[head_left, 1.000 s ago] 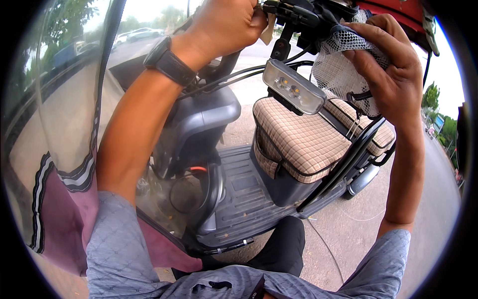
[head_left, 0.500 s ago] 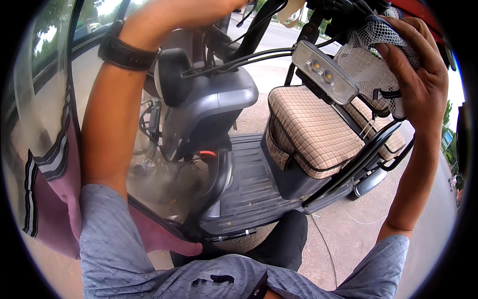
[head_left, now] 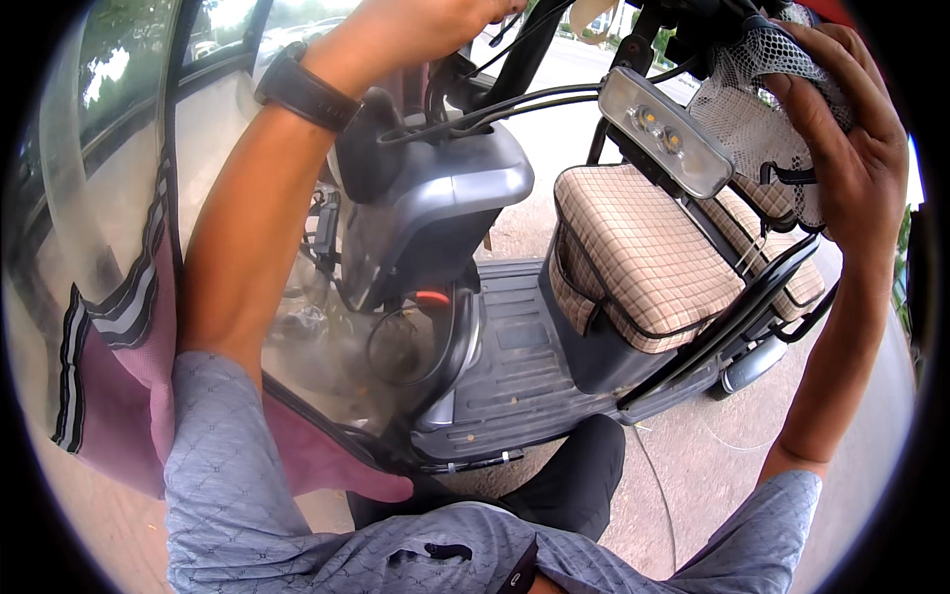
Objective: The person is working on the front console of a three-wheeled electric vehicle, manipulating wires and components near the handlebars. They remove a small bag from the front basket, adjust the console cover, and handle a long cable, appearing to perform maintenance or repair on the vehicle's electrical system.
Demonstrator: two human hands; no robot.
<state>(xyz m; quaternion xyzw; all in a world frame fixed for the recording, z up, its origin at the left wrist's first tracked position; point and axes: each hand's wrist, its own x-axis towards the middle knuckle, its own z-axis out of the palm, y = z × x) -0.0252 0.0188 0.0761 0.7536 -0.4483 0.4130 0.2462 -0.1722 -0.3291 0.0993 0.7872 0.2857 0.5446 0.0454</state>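
Observation:
My right hand is raised at the upper right, its thumb and fingers closed on a bunched white mesh net. A black strap or hook shows below the thumb. Beside the net is a rectangular lamp with yellow LEDs, mounted on the three-wheeler's frame. My left hand reaches up at the top edge, above the grey front column. The frame edge cuts off most of its fingers, so I cannot see whether they hold anything. A black watch is on my left wrist.
A plaid cushioned seat stands on the ribbed black floorboard. Black cables run from the column toward the lamp. At left hang a clear plastic sheet and pink cloth with grey trim. A thin wire lies on the pavement.
The whole view has shifted, so the vehicle sits farther right in the picture. My left forearm has moved right and slightly up. My right hand keeps its grip on the mesh net.

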